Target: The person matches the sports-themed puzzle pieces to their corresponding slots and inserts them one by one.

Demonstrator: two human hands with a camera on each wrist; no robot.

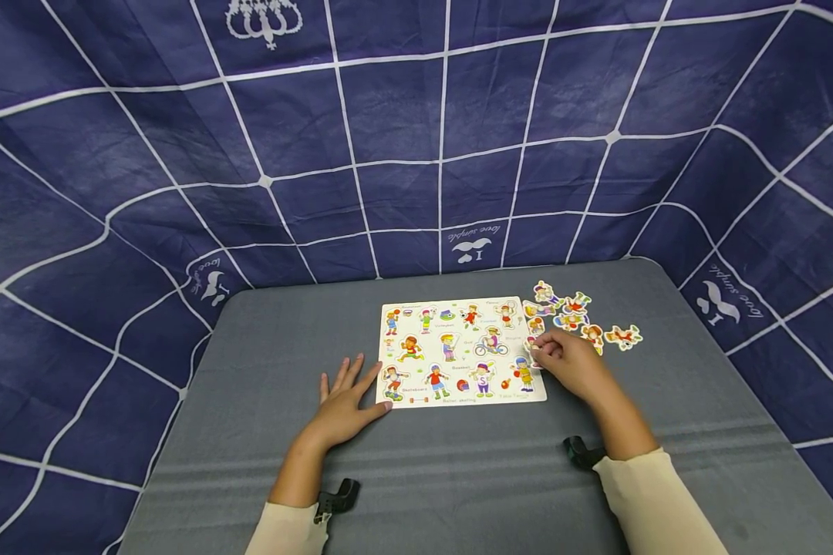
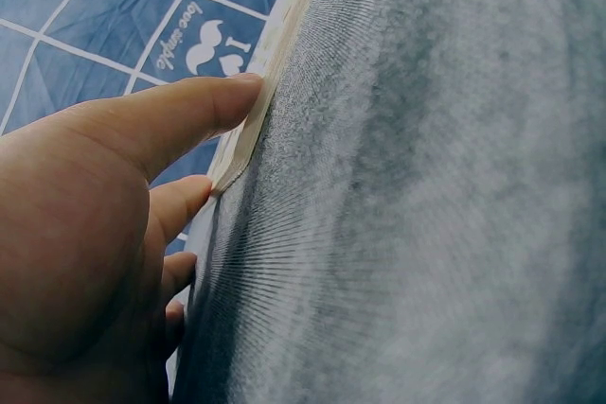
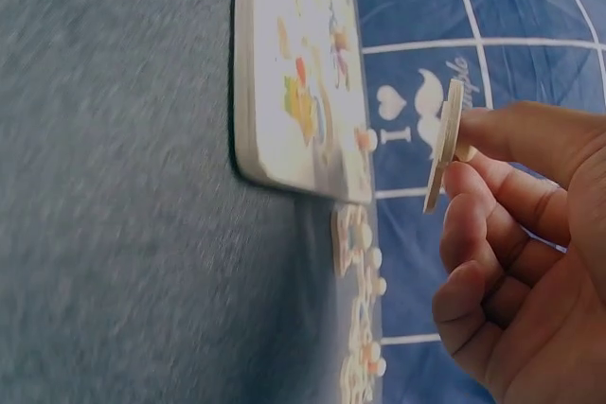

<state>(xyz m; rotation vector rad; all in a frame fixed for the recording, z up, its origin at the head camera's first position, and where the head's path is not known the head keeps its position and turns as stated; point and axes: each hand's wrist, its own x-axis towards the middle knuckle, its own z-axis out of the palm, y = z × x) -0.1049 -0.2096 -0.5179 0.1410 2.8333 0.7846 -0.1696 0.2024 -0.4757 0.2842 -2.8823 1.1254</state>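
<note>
A pale wooden puzzle board (image 1: 426, 371) printed with sports figures lies on the grey table. My left hand (image 1: 343, 408) spreads its fingers at the board's lower left corner; in the left wrist view the thumb (image 2: 204, 111) touches the board's edge. Between thumb and fingers, my right hand (image 1: 572, 364) pinches a flat wooden puzzle piece (image 3: 445, 149) by its peg. The piece is held up near the board's right edge, seen edge-on in the right wrist view, its picture mostly hidden there.
Several loose figure pieces, among them a puzzle piece (image 1: 624, 337) farthest right, lie to the right of the board, some overlapping. Pegs stick up from them in the right wrist view. A blue cloth with white lines (image 1: 403, 196) hangs behind the grey table (image 1: 458, 470).
</note>
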